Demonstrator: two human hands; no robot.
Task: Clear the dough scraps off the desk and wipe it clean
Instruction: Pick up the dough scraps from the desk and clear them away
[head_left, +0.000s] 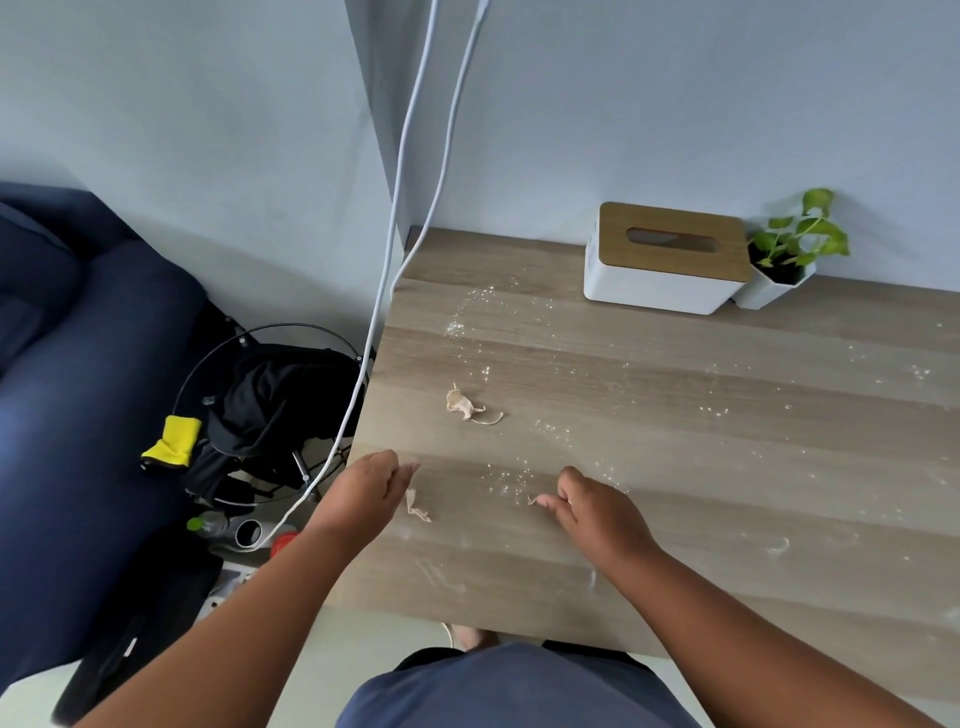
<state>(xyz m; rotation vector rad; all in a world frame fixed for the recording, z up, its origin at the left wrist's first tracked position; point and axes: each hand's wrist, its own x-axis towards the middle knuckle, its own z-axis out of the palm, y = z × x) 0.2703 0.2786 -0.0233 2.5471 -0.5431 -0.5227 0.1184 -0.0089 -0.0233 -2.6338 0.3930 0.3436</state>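
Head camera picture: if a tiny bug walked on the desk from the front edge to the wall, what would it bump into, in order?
Right hand pinching a small scrap → big dough scrap → tissue box by the wall.

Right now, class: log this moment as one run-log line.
left hand: open, beside dough scrap | right hand: pinching small scrap | larger scrap: untouched | desk: floury, unwiped

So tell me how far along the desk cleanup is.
Nothing looks finished. In hand: the right hand pinches a tiny scrap; the left hand hangs open beside a thin scrap. Left: the big scrap mid-desk, then the wiping, since flour is scattered across the desk.
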